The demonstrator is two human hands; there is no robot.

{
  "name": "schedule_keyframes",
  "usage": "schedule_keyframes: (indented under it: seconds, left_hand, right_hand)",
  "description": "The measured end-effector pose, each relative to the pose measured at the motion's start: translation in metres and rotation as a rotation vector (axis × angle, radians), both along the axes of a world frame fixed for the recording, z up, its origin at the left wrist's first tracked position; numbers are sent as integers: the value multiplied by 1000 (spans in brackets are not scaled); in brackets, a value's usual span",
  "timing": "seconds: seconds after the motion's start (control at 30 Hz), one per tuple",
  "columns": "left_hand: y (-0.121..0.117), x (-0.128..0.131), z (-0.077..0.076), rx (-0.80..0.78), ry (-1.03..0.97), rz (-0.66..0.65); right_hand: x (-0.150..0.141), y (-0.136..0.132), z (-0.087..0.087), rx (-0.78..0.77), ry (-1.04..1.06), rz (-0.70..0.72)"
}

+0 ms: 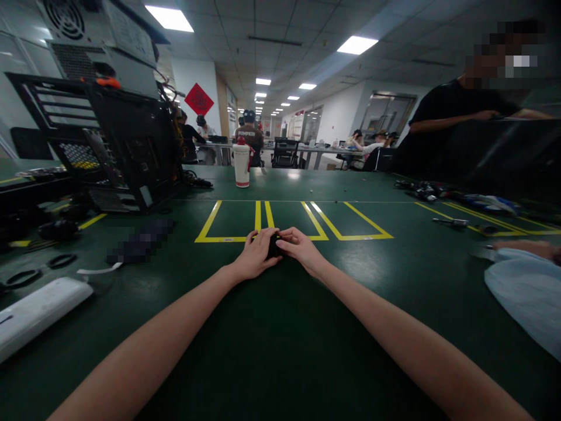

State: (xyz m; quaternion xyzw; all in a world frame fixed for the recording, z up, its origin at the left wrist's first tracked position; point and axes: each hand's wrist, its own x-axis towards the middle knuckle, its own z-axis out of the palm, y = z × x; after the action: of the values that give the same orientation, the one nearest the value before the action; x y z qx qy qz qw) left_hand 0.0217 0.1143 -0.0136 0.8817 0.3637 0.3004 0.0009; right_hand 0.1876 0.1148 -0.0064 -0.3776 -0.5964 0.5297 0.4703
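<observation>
Both of my hands meet over the green table (280, 327), just in front of the yellow tape outlines (293, 238). Between them is a small black object (274, 245), mostly covered by the fingers, so its kind does not show. My left hand (256, 254) wraps round it from the left, palm facing down. From the right, my right hand (301, 248) pinches it with thumb and fingertips. Both forearms rest low across the near part of the table.
At left stand an open black computer case (131, 146), a white power bank-like block (39, 316) and black rings (61, 261). A white cup (242, 164) stands behind the tape. A person's light blue sleeve (521, 286) and a screwdriver-like tool (451, 222) are at right.
</observation>
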Motion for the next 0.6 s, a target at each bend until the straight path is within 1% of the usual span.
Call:
schedule_keyframes:
  seconds: [0.13,0.27,0.4,0.47,0.6]
  left_hand:
    - [0,0,0,2,-5,-1]
    - [0,-1,0,-9,-5,-8]
    - [-1,-1,1,-9,6,-7]
    - [-2,-1,2,-12,10,-6]
    - [-2,0,3,-20,2,2]
  right_hand:
    - [2,4,-2,-49,-8,37]
    - [5,2,-1,4,60,125]
    - [4,-3,0,10,117,178]
    - [3,-5,1,13,115,159]
    - [1,-6,3,49,67,54]
